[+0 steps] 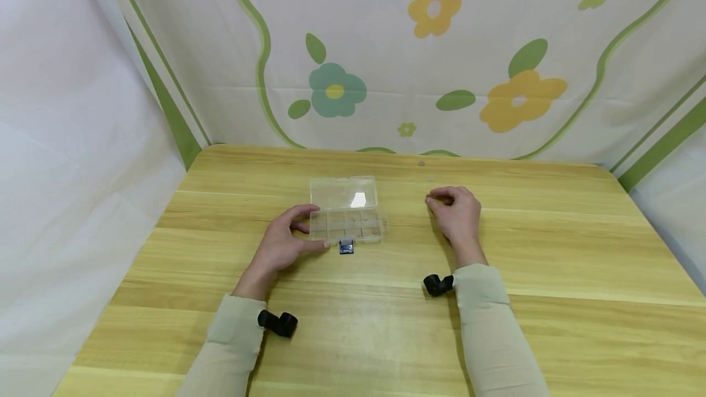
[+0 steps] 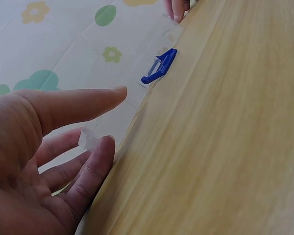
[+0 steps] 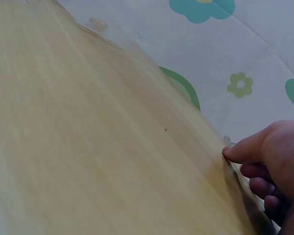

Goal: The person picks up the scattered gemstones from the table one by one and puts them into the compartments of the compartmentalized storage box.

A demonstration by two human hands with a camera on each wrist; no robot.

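A clear plastic compartment box (image 1: 336, 226) lies with its lid (image 1: 343, 193) raised at the back. My left hand (image 1: 282, 242) grips its left end, thumb along the front edge and forefinger at the back corner. A blue latch (image 1: 346, 247) hangs at the box's front, also visible as a blue clip (image 2: 159, 66) in the left wrist view. To the right of the box, my right hand (image 1: 459, 216) pinches a tiny dark piece at the tabletop between thumb and forefinger. Its shape is mostly hidden by the fingertips. The other right fingers (image 3: 261, 187) are curled.
Small pieces lie in the box's right compartments. A small grey piece (image 1: 421, 163) sits near the back of the wooden table (image 1: 358, 323), with a faint clear piece (image 1: 430, 179) in front of it. A flowered cloth (image 1: 386, 54) hangs behind.
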